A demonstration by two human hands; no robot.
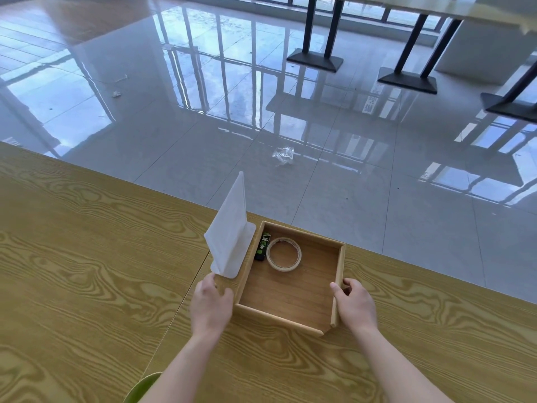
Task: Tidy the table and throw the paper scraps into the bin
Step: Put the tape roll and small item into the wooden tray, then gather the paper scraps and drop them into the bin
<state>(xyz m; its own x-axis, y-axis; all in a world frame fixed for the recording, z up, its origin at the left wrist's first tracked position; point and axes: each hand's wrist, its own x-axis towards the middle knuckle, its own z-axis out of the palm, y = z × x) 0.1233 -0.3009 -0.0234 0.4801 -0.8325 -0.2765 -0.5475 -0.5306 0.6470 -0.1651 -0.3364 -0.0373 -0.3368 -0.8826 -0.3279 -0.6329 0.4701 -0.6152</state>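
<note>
A shallow wooden tray (290,322) sits near the far edge of the wood-grain table (87,257). Inside it lie a roll of tape (284,253) and a small black and green lighter (263,247). My right hand (353,303) grips the tray's right wall. My left hand (210,303) rests against the tray's left wall, fingers curled, its fingertips near the base of a white upright sign stand (229,237) that stands just left of the tray. No paper scraps show on the table.
The shiny tiled floor beyond the table carries a crumpled clear wrapper (283,155) and a small white scrap (116,93). Black table legs with flat bases (315,60) stand at the far right. A green object (142,388) peeks in at the bottom edge.
</note>
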